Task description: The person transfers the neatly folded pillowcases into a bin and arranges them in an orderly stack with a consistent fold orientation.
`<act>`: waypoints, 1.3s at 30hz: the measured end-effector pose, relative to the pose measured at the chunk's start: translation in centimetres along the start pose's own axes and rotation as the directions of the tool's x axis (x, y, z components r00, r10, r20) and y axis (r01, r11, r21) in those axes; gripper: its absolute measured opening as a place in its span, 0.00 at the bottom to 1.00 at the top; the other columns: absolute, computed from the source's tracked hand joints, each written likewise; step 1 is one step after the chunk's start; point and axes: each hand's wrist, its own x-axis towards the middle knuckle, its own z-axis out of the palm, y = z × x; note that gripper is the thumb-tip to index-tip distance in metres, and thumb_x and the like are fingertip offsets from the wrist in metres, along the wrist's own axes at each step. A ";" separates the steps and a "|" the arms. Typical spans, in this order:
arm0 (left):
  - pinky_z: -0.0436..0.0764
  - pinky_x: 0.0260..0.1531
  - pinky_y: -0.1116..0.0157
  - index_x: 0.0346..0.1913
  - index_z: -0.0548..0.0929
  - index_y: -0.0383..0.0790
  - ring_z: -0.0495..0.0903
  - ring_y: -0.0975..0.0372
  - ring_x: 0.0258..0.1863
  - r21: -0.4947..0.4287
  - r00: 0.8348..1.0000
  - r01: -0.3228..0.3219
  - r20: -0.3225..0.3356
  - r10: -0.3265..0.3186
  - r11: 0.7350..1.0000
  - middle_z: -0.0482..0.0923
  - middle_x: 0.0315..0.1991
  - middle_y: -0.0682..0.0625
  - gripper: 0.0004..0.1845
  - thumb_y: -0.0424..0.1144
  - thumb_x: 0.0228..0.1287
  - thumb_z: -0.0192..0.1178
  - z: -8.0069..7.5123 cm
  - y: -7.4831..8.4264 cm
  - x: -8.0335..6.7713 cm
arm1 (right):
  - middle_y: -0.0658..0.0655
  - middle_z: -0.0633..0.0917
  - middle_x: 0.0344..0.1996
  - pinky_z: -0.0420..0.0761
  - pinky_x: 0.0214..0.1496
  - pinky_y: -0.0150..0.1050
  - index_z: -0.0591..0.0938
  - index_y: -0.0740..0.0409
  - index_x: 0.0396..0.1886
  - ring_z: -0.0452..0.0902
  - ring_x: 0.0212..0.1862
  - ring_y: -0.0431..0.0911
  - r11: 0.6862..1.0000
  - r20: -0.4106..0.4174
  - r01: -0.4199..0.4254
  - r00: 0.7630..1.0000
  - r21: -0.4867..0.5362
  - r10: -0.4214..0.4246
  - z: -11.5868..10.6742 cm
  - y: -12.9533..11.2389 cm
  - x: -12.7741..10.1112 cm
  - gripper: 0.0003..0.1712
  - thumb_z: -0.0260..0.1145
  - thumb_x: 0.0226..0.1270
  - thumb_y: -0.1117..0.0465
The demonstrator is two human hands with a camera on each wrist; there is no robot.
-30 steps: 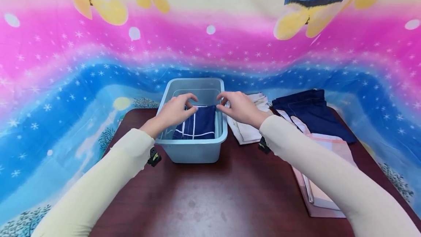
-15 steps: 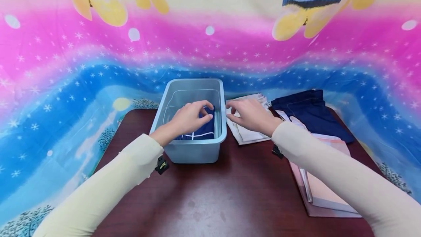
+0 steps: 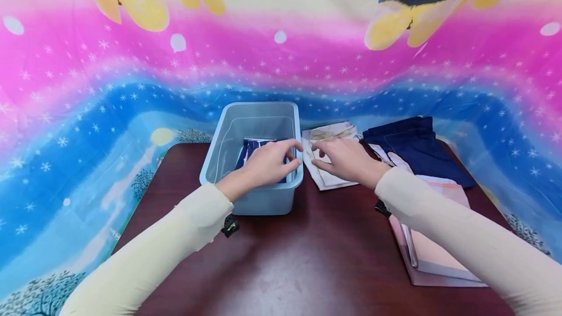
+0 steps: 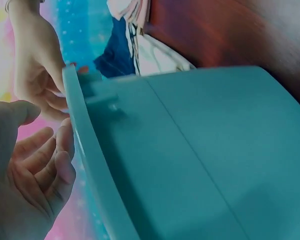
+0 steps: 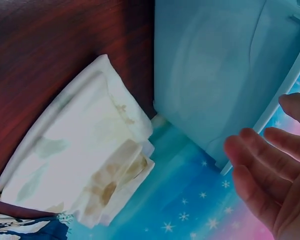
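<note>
A folded navy cloth with white lines (image 3: 261,145) lies inside the grey-blue plastic bin (image 3: 249,202). Over the bin's right part is my left hand (image 3: 269,162), its fingers loosely bent with nothing between them; it hides some of the cloth. My right hand (image 3: 351,160) hovers to the right of the bin, above a folded white cloth (image 3: 327,179), and its relaxed fingers also hold nothing. In the right wrist view the white cloth (image 5: 75,145) shows brownish and grey-green patches, and the fingers appear near the bin's rim.
Dark blue folded trousers or cloth (image 3: 408,145) lie at the back right of the brown table (image 3: 263,267). Nearer, pink and peach checked folded fabric (image 3: 439,257) sits partly under the right sleeve. A printed curtain (image 3: 281,72) hangs behind the table.
Both hands have moved to the right: the left from over the navy cloth towards the bin's right rim, the right away from the bin to above the white cloth. The navy cloth stays in the bin.
</note>
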 end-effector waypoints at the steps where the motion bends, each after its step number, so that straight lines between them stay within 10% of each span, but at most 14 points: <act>1: 0.81 0.33 0.65 0.61 0.78 0.52 0.82 0.66 0.33 0.011 1.000 -0.014 0.001 0.014 1.000 0.88 0.43 0.55 0.16 0.48 0.74 0.58 0.1 0.3 0.1 | 0.53 0.90 0.42 0.80 0.28 0.40 0.83 0.53 0.58 0.84 0.30 0.45 1.000 -0.001 0.001 1.000 -0.002 -0.001 0.0 0.1 -0.1 0.23 0.67 0.71 0.46; 17: 0.80 0.24 0.65 0.62 0.79 0.50 0.84 0.64 0.29 0.381 0.963 -0.241 -0.024 0.270 0.893 0.87 0.37 0.56 0.18 0.50 0.74 0.57 2.5 3.6 -0.2 | 0.53 0.91 0.39 0.84 0.40 0.50 0.84 0.55 0.56 0.87 0.39 0.48 0.989 0.023 -0.089 0.996 0.121 0.087 1.3 3.1 -3.1 0.20 0.68 0.70 0.50; 39: 0.83 0.24 0.62 0.54 0.81 0.51 0.87 0.63 0.36 0.430 0.945 -0.307 0.035 0.324 0.849 0.88 0.40 0.56 0.13 0.51 0.73 0.57 7.0 6.0 0.3 | 0.63 0.89 0.46 0.84 0.43 0.49 0.83 0.62 0.57 0.86 0.45 0.54 0.894 0.157 -0.295 0.954 0.337 0.256 2.8 7.1 -4.5 0.22 0.63 0.74 0.50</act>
